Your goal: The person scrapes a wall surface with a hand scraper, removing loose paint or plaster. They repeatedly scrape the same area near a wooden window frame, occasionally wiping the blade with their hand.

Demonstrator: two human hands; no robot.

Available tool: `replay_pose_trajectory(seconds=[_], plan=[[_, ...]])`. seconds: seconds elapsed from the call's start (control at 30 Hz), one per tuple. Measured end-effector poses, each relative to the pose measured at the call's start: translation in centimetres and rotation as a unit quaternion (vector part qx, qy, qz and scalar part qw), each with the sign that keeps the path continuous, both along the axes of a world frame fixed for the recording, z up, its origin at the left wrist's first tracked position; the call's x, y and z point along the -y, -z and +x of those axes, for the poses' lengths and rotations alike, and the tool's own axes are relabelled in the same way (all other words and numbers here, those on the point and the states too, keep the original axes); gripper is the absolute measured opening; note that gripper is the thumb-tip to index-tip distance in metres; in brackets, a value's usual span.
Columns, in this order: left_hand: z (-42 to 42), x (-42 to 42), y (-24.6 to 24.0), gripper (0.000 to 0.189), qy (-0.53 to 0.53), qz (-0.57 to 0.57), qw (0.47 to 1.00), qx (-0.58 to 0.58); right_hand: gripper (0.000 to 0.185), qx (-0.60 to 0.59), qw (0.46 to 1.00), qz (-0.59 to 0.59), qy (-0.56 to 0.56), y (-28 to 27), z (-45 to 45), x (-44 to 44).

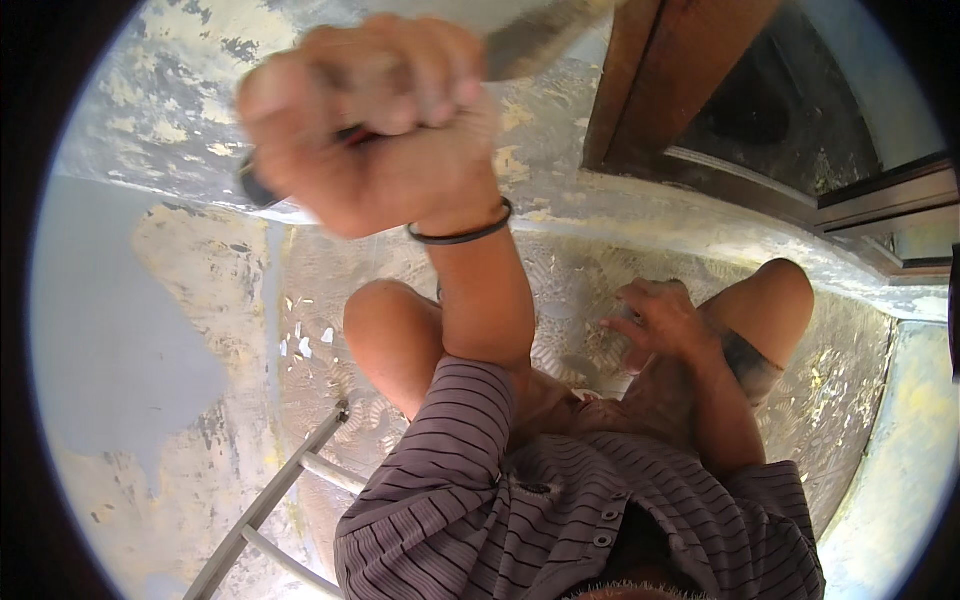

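My left hand (375, 127) is raised high in front of the wall and blurred by motion. Its fingers are closed around a hand tool with a black and red handle. The tool's broad, grey-brown blade (544, 37) points up and right, and its exact kind is unclear. The rough wall (187, 82) behind shows patchy, flaking paint. Lower down, my right hand (664, 319) is beside my bent right knee, its fingers curved and partly spread. Something greyish shows between the fingers, but I cannot tell whether it is held or part of the floor behind.
A brown wooden frame with dark glass (780, 112) is set in the wall at the upper right. A ladder (262, 502) stands at the lower left. White flakes (304, 346) and other debris lie on the patterned floor (555, 300). Another patchy wall (180, 300) rises on the left.
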State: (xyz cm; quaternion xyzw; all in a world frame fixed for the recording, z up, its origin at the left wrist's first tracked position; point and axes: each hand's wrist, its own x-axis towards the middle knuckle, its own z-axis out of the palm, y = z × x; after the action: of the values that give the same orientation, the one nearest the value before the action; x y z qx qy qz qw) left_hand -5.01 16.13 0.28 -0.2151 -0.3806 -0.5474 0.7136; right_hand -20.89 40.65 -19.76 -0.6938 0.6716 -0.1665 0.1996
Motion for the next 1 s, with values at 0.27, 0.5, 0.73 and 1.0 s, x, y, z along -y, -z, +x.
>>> replay_pose_trajectory(seconds=[0.27,0.5,0.73,1.0], plan=[[-1.7,2.3,5.9,0.029,-0.006,-0.002,0.994,0.11,0.048,-0.011,0.999,0.029,-0.016,-0.5,-0.5,-0.8],[-2.2,-0.5,6.6,0.014,-0.082,-0.077,0.976,0.189,0.049,0.008,1.0,0.024,0.005,-1.0,-1.4,-2.6],[-0.3,1.1,-0.1,0.032,0.024,-0.123,0.978,0.169,0.05,0.001,1.0,0.02,-0.015,-2.1,-0.8,-3.2],[-3.5,-1.7,14.2,0.028,-0.223,-0.081,0.856,0.459,0.048,-0.009,1.0,0.004,-0.01,-2.9,-0.8,-3.8]])
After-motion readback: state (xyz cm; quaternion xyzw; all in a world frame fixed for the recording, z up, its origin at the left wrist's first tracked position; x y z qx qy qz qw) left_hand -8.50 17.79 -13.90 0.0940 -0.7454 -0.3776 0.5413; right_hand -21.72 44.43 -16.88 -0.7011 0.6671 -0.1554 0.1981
